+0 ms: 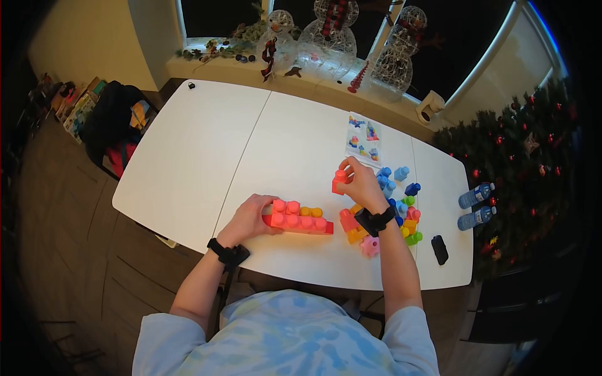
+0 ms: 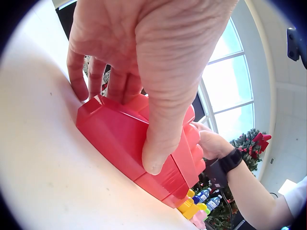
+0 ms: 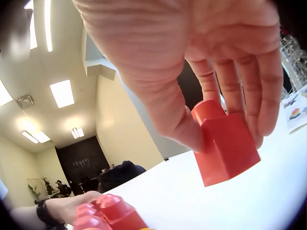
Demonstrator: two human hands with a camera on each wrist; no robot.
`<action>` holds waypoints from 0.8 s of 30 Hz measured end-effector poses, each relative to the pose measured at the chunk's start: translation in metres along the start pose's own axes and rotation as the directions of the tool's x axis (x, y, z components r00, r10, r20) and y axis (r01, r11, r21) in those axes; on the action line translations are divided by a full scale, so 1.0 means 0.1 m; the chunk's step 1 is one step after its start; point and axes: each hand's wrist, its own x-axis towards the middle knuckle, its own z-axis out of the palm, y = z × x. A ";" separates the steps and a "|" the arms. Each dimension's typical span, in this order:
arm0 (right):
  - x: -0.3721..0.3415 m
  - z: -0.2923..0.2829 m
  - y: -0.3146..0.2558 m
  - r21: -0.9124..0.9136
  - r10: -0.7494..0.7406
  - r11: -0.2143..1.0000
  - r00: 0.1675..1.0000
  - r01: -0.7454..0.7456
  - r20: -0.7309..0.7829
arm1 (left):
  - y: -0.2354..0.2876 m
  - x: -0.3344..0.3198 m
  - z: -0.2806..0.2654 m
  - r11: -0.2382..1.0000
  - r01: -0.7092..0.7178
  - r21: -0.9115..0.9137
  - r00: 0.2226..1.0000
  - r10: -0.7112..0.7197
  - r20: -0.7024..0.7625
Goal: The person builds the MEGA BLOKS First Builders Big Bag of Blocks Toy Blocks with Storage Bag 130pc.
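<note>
Worktop (image 1: 169,138), toward near edge: left hand (image 1: 251,216) gripped block row (image 1: 296,221), probably steadying it; right hand (image 1: 364,186) pinched coral block (image 1: 338,183) by sides, likely keeping underside clear.

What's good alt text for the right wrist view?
A right hand pinches a red toy block above a white table. At lower left, the left hand grips joined red blocks; a printed sheet lies at the right edge.
</note>
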 end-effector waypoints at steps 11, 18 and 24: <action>-0.38 0.28 -0.25 0.172 -0.227 0.966 0.953 0.194 0.200 | -0.01 0.02 0.00 1.000 -0.009 0.024 1.000 0.008 0.007; -0.39 0.35 -0.28 0.175 -0.217 0.969 0.938 0.174 0.269 | -0.01 0.01 0.01 1.000 -0.017 0.012 1.000 0.017 -0.010; -0.35 0.39 -0.29 0.092 -0.240 0.970 0.930 0.223 0.278 | -0.02 0.01 0.02 0.999 -0.025 0.026 1.000 0.025 -0.014</action>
